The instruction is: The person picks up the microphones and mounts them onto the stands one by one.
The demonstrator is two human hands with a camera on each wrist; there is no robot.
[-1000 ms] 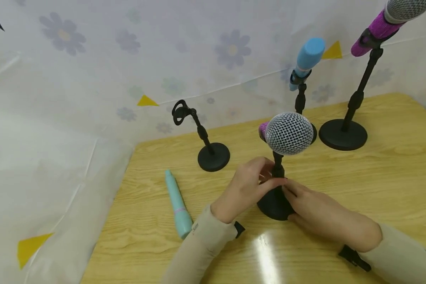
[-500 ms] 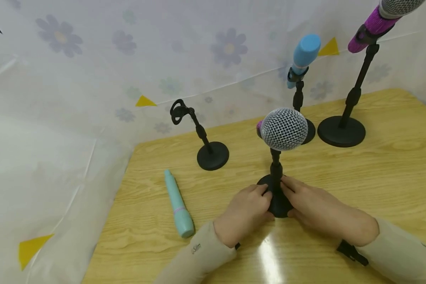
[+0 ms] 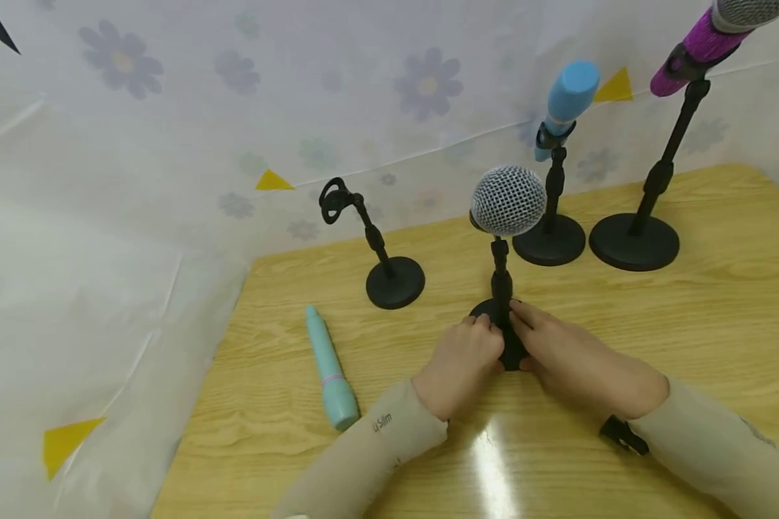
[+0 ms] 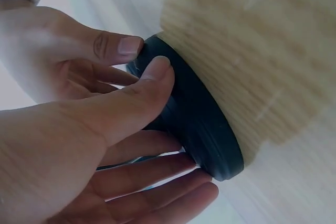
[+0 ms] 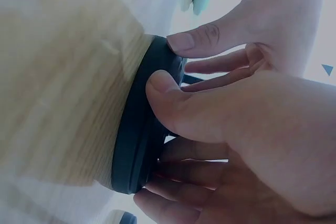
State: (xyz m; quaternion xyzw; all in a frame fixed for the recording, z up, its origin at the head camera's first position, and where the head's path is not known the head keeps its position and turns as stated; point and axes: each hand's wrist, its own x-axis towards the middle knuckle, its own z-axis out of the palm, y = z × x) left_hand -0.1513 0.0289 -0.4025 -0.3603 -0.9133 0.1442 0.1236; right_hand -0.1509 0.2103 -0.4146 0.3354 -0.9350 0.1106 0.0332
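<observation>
A small black microphone stand holds a microphone with a silver mesh head pointing toward me in the head view. My left hand grips the left side of the stand's round base, and my right hand grips its right side. In the left wrist view, both thumbs press the rim of the black base while the fingers lie over its top. From the right wrist, the base appears low against the wooden table. The microphone's handle is mostly hidden behind its head.
A teal microphone lies to the left. Behind it stands a black stand with a bare clip. Farther back right are stands holding a blue microphone and a purple one. A flowered cloth hangs behind the table.
My left hand has come down from the stand's stem to its base. The stand with its microphone has shifted away from me and slightly left, both hands moving along with it.
</observation>
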